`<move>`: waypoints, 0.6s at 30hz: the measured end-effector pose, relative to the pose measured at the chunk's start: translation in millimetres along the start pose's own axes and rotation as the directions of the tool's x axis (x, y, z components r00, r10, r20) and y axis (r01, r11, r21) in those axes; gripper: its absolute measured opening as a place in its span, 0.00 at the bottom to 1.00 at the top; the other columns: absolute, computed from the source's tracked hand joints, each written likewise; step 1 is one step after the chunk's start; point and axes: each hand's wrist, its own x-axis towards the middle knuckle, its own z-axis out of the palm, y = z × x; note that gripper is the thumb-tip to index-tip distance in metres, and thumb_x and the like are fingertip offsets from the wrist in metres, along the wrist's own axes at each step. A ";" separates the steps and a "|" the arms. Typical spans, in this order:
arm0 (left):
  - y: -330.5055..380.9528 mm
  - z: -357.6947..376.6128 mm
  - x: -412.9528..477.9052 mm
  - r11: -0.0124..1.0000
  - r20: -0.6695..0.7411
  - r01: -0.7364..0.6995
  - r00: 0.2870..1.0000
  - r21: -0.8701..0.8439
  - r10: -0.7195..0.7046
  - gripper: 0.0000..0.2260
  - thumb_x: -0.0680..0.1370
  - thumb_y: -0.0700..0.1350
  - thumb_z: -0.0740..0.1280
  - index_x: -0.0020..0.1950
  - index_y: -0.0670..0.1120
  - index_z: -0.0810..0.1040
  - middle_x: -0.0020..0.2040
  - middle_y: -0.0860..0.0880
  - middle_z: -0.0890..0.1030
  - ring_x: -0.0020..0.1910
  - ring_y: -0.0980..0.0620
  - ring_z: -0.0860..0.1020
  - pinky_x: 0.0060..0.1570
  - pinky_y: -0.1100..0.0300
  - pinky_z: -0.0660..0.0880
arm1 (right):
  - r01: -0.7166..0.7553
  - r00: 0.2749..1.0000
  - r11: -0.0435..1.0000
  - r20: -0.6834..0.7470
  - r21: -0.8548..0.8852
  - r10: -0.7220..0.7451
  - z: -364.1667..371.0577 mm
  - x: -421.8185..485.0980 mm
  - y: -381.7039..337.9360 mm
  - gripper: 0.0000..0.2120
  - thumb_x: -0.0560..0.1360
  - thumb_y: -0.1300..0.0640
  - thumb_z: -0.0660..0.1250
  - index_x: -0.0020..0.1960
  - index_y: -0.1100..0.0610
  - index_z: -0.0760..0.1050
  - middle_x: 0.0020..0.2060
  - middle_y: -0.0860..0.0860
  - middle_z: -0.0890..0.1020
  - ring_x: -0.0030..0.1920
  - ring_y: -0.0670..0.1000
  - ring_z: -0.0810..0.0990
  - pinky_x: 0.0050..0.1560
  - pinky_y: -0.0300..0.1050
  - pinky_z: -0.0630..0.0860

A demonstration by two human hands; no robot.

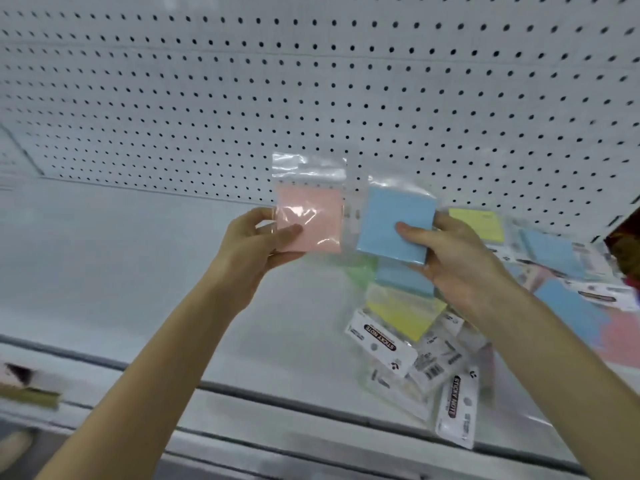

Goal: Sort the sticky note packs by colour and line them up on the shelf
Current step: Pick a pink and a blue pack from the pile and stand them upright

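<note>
My left hand (254, 244) grips a pink sticky note pack (311, 216) in a clear sleeve, held up above the white shelf (138, 271). Beside it, my right hand (457, 254) holds a blue sticky note pack (391, 216) by its right edge. The two packs are side by side, nearly touching. Under and behind my right hand lies a loose pile of packs: a yellow pack (405, 313), another yellow one (479, 223), blue packs (554, 251), a green one (360, 271) partly hidden, and a pink one (623, 341) at the right edge.
A white pegboard (311, 81) forms the back wall. The shelf's front rail (242, 393) runs along the bottom. White "Sticky Note" header cards (381, 341) stick out of the pile towards the front. A dark red object (627, 244) stands at the far right.
</note>
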 end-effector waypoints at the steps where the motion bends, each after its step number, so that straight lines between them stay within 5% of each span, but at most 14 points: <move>1: 2.0 -17.5 2.6 1.000 -0.002 0.001 1.000 0.000 -0.001 0.12 0.75 0.32 0.67 0.57 0.34 0.75 0.50 0.39 0.83 0.45 0.47 0.84 0.46 0.59 0.81 | -0.003 1.000 1.000 0.008 -0.001 0.003 17.0 3.2 6.2 0.10 0.73 0.65 0.69 0.53 0.56 0.77 0.49 0.51 0.83 0.44 0.48 0.84 0.42 0.44 0.81; 12: 7.5 -225.6 45.9 0.997 -0.015 0.042 0.999 0.062 -0.041 0.10 0.75 0.31 0.66 0.56 0.37 0.79 0.50 0.42 0.84 0.49 0.47 0.83 0.49 0.59 0.80 | 0.036 0.999 0.999 0.034 -0.031 -0.035 212.3 34.9 82.2 0.19 0.73 0.68 0.67 0.59 0.52 0.69 0.47 0.54 0.81 0.44 0.51 0.82 0.38 0.43 0.79; 16: -3.0 -277.4 53.3 0.989 -0.066 0.054 0.997 0.136 -0.046 0.08 0.76 0.30 0.65 0.53 0.38 0.79 0.43 0.46 0.85 0.47 0.45 0.82 0.48 0.58 0.81 | 0.065 0.998 0.986 0.004 -0.152 -0.065 256.5 37.9 120.1 0.19 0.73 0.67 0.67 0.57 0.49 0.70 0.48 0.55 0.80 0.47 0.54 0.79 0.47 0.50 0.75; 18: -9.2 -296.7 53.3 0.976 -0.092 0.022 0.996 0.218 -0.002 0.10 0.76 0.30 0.65 0.53 0.40 0.79 0.47 0.44 0.84 0.49 0.45 0.82 0.51 0.53 0.80 | 0.076 0.997 0.980 0.006 -0.182 -0.076 269.4 36.1 135.8 0.19 0.73 0.67 0.67 0.59 0.49 0.69 0.51 0.54 0.79 0.46 0.50 0.79 0.45 0.44 0.75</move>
